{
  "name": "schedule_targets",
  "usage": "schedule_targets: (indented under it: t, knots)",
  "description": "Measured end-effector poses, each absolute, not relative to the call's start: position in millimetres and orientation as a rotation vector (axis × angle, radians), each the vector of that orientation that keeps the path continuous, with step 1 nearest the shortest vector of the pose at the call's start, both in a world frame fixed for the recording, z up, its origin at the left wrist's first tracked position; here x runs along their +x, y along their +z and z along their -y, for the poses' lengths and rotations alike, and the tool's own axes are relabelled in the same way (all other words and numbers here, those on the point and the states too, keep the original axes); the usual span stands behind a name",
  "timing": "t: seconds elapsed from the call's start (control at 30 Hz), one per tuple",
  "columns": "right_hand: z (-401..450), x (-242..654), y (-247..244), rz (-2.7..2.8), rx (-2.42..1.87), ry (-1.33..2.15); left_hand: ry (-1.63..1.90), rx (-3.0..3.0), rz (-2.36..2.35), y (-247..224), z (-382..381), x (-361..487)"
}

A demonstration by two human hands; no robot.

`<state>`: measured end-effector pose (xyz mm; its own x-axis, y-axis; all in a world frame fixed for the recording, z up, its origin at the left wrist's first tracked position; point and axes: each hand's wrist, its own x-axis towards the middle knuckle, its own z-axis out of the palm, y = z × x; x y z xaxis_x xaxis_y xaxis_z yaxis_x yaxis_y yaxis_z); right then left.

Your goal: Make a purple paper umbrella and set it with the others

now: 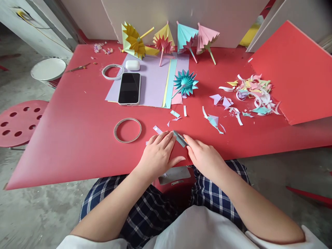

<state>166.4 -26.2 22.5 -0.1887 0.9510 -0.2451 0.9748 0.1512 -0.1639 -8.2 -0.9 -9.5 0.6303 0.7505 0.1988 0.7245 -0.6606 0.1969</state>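
My left hand (160, 149) lies flat near the front edge of the red table, fingers stretched and thumb out to the right. Its fingertips touch a small light-blue paper piece (180, 141), mostly covered by the hands. In my right hand (204, 154), closed, is a slim, blade-like cutting tool that looks like a craft knife (181, 137), lying along the paper; its handle is largely hidden. Just beyond my left hand are a lilac paper strip (157, 129) and other small scraps. A ring of tape (128, 130) lies to the left.
Folded paper umbrellas (187, 36) stand at the back, and a teal one (185, 83) lies nearer. A phone (129, 89), earbud case (132, 65) and second tape roll (113, 72) rest by stacked paper (153, 83). Paper scraps (255, 91) are heaped beside a red board (295, 76).
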Motion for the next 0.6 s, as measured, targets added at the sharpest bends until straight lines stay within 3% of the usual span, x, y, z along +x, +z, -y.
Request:
schedule_targets:
  t: [0.6]
  knots:
    - [40, 159, 22, -2.264, 1.882, -0.198, 0.355, 2.779, -1.25, -8, 0, -7]
